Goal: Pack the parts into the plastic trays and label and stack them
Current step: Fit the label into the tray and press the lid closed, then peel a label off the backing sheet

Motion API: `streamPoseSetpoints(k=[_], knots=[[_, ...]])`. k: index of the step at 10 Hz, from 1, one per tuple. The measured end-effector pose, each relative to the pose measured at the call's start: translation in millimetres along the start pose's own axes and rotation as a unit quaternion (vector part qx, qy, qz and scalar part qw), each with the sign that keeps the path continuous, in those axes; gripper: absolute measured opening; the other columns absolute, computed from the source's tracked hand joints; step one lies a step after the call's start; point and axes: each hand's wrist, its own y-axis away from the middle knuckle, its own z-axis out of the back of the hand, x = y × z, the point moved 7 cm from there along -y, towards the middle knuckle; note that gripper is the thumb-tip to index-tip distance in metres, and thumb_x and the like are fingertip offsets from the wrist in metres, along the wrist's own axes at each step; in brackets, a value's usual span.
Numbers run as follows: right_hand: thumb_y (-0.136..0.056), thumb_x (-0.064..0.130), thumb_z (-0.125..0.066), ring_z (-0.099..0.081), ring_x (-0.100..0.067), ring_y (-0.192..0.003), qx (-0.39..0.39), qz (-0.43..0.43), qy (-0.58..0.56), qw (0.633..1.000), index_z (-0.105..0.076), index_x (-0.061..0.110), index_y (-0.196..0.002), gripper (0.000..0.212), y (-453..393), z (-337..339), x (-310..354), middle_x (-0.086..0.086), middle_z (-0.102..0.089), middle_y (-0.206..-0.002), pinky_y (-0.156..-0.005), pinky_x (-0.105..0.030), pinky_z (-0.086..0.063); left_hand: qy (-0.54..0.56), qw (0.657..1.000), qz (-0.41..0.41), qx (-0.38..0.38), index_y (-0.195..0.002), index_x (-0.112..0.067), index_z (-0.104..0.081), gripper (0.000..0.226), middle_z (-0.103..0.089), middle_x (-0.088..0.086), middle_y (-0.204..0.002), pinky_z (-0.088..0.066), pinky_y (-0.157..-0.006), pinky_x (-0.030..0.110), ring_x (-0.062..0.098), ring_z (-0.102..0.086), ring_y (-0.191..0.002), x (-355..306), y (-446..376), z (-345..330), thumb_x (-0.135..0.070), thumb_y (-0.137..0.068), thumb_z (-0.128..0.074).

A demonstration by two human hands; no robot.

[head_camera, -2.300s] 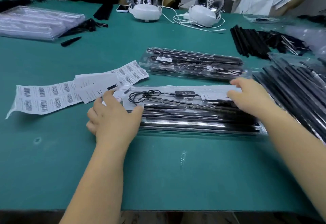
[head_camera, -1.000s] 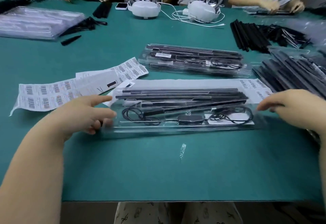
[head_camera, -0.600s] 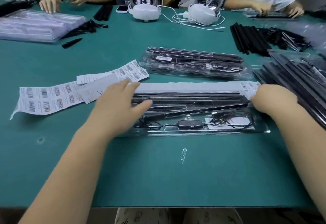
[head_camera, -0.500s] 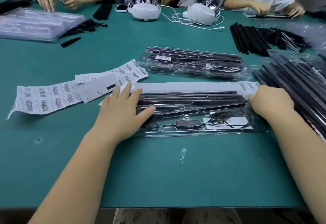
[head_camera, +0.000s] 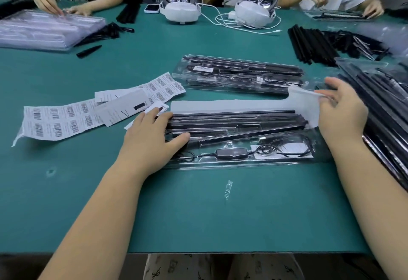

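A clear plastic tray (head_camera: 242, 162) lies in front of me, filled with long black rods (head_camera: 231, 118) and a black cable with an inline box (head_camera: 230, 153). My left hand (head_camera: 150, 140) rests flat on the tray's left end, fingers straight. My right hand (head_camera: 340, 112) pinches the right end of a long white paper strip (head_camera: 220, 105) that lies behind the tray and lifts that end off the table. A second packed tray (head_camera: 238, 74) with a small white label lies farther back.
Barcode label sheets (head_camera: 66, 118) lie to the left. A heap of black rods in trays (head_camera: 388, 112) fills the right edge. Loose black rods (head_camera: 313, 41), two white headsets (head_camera: 181, 10) with cables, and other people's hands are at the far side. A stack of clear trays (head_camera: 46, 30) sits far left.
The tray has been turned over so the cable side faces me. My right hand moved off the tray's right end and took hold of the white strip, raising its end.
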Motion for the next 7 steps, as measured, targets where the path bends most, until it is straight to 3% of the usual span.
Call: streamPoseSetpoints(k=[1, 2, 3, 4, 5, 6, 7], knots=[[-0.090, 0.014, -0.048, -0.059, -0.017, -0.105, -0.119, 0.032, -0.060, 0.991, -0.058, 0.023, -0.117, 0.030, -1, 21, 8, 0.002, -0.064, -0.111, -0.096, -0.030, -0.045, 0.001, 1.000, 0.000, -0.001, -0.143, -0.028, -0.036, 0.071, -0.025, -0.001, -0.154, -0.018, -0.113, 0.039, 0.018, -0.016, -0.142, -1, 2, 0, -0.063, -0.083, -0.047], [-0.090, 0.023, -0.047, -0.059, -0.013, -0.103, -0.197, 0.101, -0.123, 0.967, -0.055, 0.033, -0.104, 0.018, -14, 41, 22, 0.002, -0.064, -0.111, -0.094, -0.029, -0.046, -0.007, 1.000, 0.012, 0.002, -0.144, -0.028, -0.034, 0.072, -0.023, 0.000, -0.156, -0.018, -0.115, 0.040, 0.020, -0.014, -0.143, -2, 1, -1, -0.064, -0.083, -0.045], [-0.090, 0.018, -0.050, -0.059, -0.009, -0.100, -0.187, 0.172, -0.121, 0.960, -0.058, 0.026, -0.105, 0.018, -152, 110, -48, 0.002, -0.063, -0.107, -0.093, -0.025, -0.046, -0.029, 0.999, 0.014, 0.015, -0.145, -0.026, -0.030, 0.073, -0.019, 0.004, -0.157, -0.015, -0.117, 0.043, 0.026, -0.012, -0.144, -16, -1, -9, -0.065, -0.085, -0.039], [-0.089, 0.013, -0.053, -0.057, -0.005, -0.097, -0.172, 0.216, -0.153, 0.949, -0.060, 0.019, -0.105, 0.018, -123, 97, 50, 0.002, -0.062, -0.104, -0.091, -0.021, -0.045, -0.076, 0.994, 0.008, 0.073, -0.145, -0.024, -0.026, 0.071, -0.020, 0.007, -0.155, -0.017, -0.115, 0.047, 0.031, -0.014, -0.141, -34, -4, -22, -0.065, -0.088, -0.032], [-0.088, 0.007, -0.055, -0.055, -0.001, -0.094, -0.098, 0.259, -0.195, 0.941, -0.062, 0.012, -0.104, 0.018, -73, 69, 106, 0.002, -0.061, -0.101, -0.090, -0.017, -0.044, -0.116, 0.990, 0.009, 0.086, -0.133, -0.026, -0.044, 0.066, -0.038, 0.004, -0.143, -0.020, -0.111, 0.053, 0.031, -0.030, -0.133, -47, -16, -9, -0.070, -0.085, -0.034], [-0.086, 0.001, -0.056, -0.052, 0.005, -0.090, -0.026, 0.300, -0.185, 0.935, -0.062, 0.007, -0.102, 0.017, 20, 24, 143, 0.004, -0.058, -0.098, -0.087, -0.013, -0.042, 0.251, 0.965, -0.070, 0.022, -0.108, -0.038, -0.064, 0.048, -0.059, -0.019, -0.119, -0.038, -0.102, 0.039, 0.003, -0.050, -0.116, -74, -24, 25, -0.071, -0.077, -0.045], [-0.086, -0.002, -0.061, -0.052, -0.006, -0.090, 0.021, 0.378, -0.119, 0.918, -0.065, -0.003, -0.100, 0.014, 62, -1, 163, -0.007, -0.059, -0.098, -0.086, -0.014, -0.042, 0.510, 0.848, -0.123, 0.075, -0.108, -0.037, -0.067, 0.036, -0.068, -0.020, -0.107, -0.047, -0.089, 0.021, -0.004, -0.061, -0.103, -98, -23, 25, -0.053, -0.076, -0.063]])
